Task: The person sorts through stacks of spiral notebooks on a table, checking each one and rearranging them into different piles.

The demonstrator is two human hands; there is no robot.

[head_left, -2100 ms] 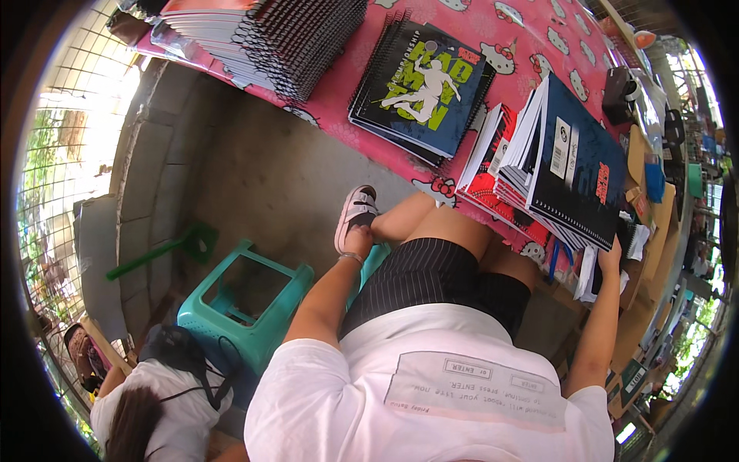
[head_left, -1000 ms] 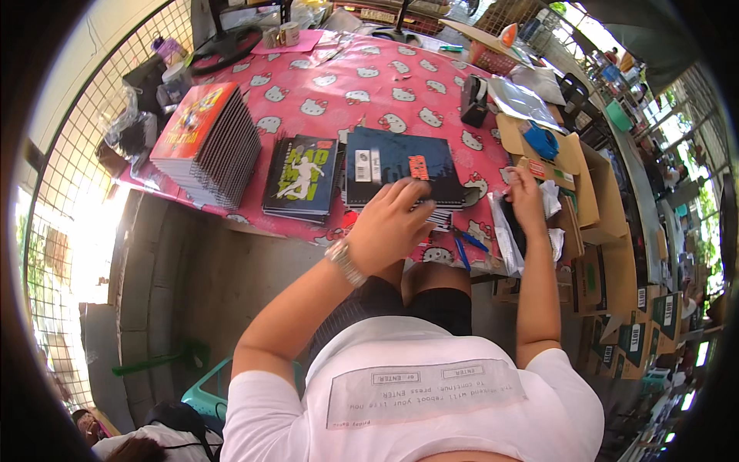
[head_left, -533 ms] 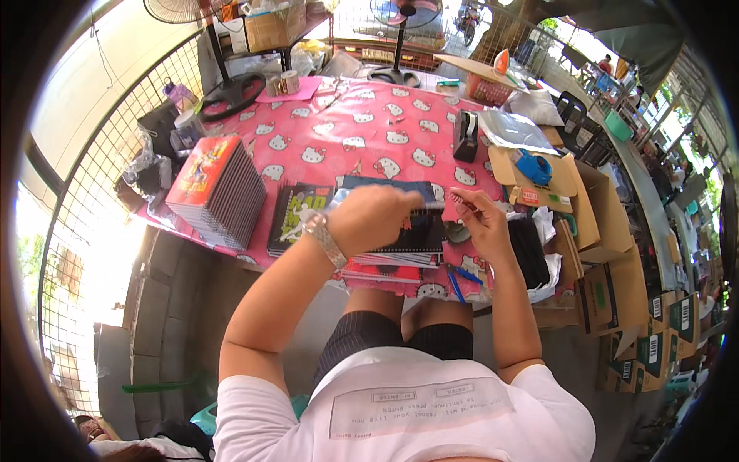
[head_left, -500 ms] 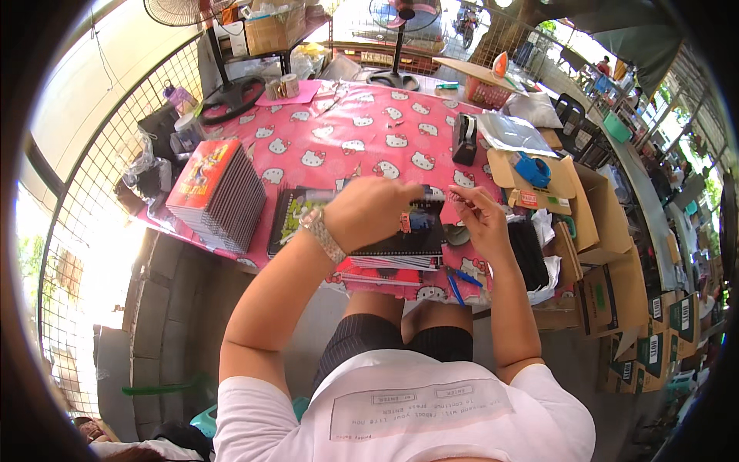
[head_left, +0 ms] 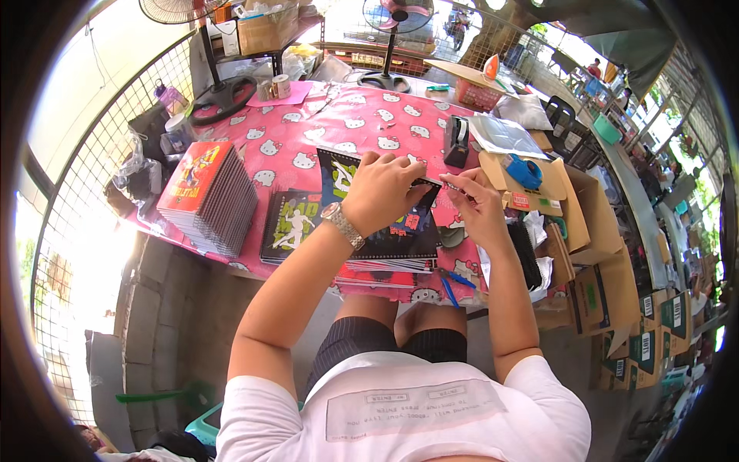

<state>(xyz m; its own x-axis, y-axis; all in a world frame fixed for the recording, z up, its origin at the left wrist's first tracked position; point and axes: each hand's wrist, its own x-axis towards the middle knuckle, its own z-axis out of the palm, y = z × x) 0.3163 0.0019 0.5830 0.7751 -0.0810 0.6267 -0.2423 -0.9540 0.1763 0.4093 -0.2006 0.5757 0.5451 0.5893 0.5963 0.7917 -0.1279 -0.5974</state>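
Observation:
A dark notebook (head_left: 337, 171) with small holes along its edge is lifted and tilted above the table, and my left hand (head_left: 382, 192) is closed on it. My right hand (head_left: 479, 206) pinches at the notebook's right corner; what lies between its fingertips is too small to make out. Below the hands rests a stack of black-covered notebooks (head_left: 396, 248), with red-covered ones (head_left: 377, 277) under it. Beside it on the left lies another dark notebook (head_left: 291, 223) with a white figure on its cover. Blue-handled pliers (head_left: 454, 283) lie near the table's front edge.
A tall stack of spiral notebooks (head_left: 208, 196) with red-orange covers stands left on the pink tablecloth (head_left: 285, 131). To the right are a black tape dispenser (head_left: 456, 142), a blue tape dispenser (head_left: 525, 171), an open cardboard box (head_left: 589, 204) and black strands (head_left: 523, 254). Fans stand behind.
The notebook in my left hand has come up from the stack and now stands tilted. My right hand's fingers have closed in at its corner. The whole view has shifted slightly.

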